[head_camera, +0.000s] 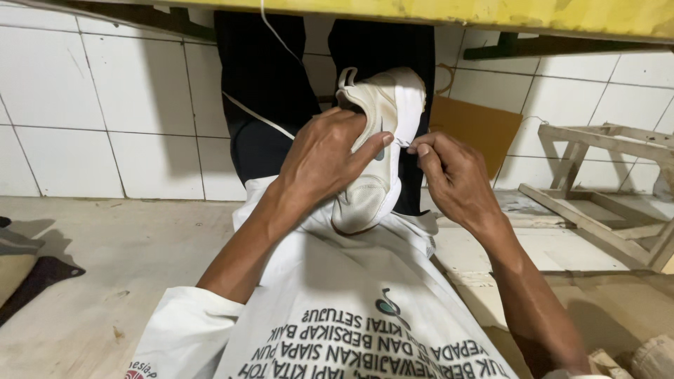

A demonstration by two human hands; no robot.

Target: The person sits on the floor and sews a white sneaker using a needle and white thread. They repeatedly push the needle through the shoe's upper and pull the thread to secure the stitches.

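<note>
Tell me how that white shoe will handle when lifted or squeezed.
The shoe probably feels light: the left hand alone supports it. Its upper looks soft and likely gives under the thumb. The sole probably stays firmer, keeping its curve.

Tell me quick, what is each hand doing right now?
Left hand: closed around the white shoe, holding it up.
Right hand: fingertips pinched shut at the shoe's edge, on something too small to tell.

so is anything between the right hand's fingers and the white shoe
Nothing visible. The left hand grips the white shoe from its side, and the right hand pinches at the shoe's edge, fingers right against it with no object between.
</note>
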